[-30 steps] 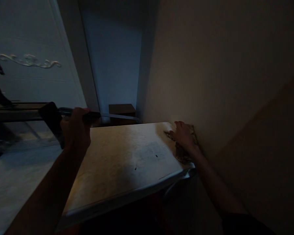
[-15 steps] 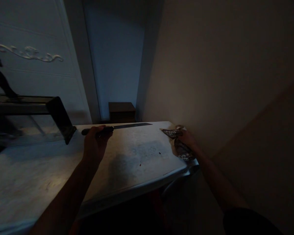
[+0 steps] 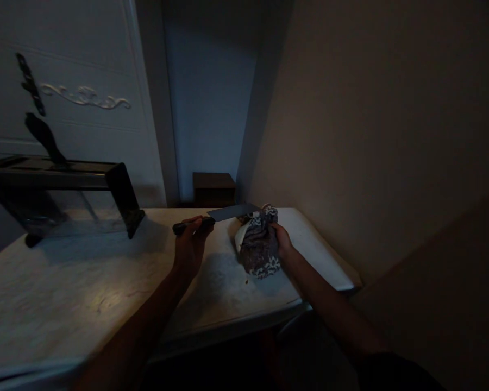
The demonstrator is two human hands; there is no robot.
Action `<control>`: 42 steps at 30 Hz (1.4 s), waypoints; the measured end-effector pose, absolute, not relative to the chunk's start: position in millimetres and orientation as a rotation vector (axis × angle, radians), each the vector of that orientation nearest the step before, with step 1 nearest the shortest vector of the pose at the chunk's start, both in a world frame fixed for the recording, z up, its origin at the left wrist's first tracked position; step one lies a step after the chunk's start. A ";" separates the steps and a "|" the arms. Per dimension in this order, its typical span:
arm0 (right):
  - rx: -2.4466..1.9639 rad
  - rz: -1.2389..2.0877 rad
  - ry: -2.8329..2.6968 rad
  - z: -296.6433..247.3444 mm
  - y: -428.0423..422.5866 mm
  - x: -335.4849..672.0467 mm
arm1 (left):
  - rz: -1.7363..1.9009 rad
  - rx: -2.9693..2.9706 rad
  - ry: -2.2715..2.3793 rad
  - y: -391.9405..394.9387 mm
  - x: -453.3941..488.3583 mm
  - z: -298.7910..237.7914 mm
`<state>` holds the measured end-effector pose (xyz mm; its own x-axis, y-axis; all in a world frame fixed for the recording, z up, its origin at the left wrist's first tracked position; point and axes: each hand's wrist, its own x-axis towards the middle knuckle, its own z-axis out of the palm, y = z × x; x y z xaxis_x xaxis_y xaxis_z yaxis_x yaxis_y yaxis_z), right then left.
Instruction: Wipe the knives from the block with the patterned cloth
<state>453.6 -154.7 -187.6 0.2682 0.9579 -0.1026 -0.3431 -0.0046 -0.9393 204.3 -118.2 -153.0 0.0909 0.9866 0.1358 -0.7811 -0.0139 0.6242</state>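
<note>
My left hand (image 3: 190, 244) is closed around the black handle of a knife (image 3: 230, 212). Its wide grey blade points right, held above the table, and the tip meets or passes behind a bunched cloth. That cloth (image 3: 261, 247) is dark with a white floral pattern, and my right hand (image 3: 282, 239) grips its right side. Part of the cloth hangs down close to the tabletop; whether it touches the surface I cannot tell. A small dark crumb (image 3: 246, 282) lies just below it.
A knife block (image 3: 116, 190) with clear sides and a black frame stands on the left of the pale table (image 3: 146, 293); one dark-handled knife (image 3: 44, 138) sticks up from it. A brown wall (image 3: 370, 136) borders the right side. Behind are a white door (image 3: 85, 54) and a small brown cabinet (image 3: 214, 182).
My right hand has brought the cloth leftward from the table's right end to the knife blade. The knife is still in my left hand, its blade turned to show more of its flat. The view has shifted left.
</note>
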 end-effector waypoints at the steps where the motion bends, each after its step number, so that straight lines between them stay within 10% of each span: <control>1: -1.072 1.286 -0.656 -187.8 -149.7 444.2 | 1.455 0.663 0.390 -117.1 205.1 -155.2; 26: -0.907 1.504 -0.548 -194.3 -108.6 405.1 | 0.684 1.479 0.865 -81.2 179.6 -175.9; 42: -0.969 1.528 -0.830 -176.1 -129.0 380.0 | 0.978 1.797 0.932 -94.8 189.2 -188.9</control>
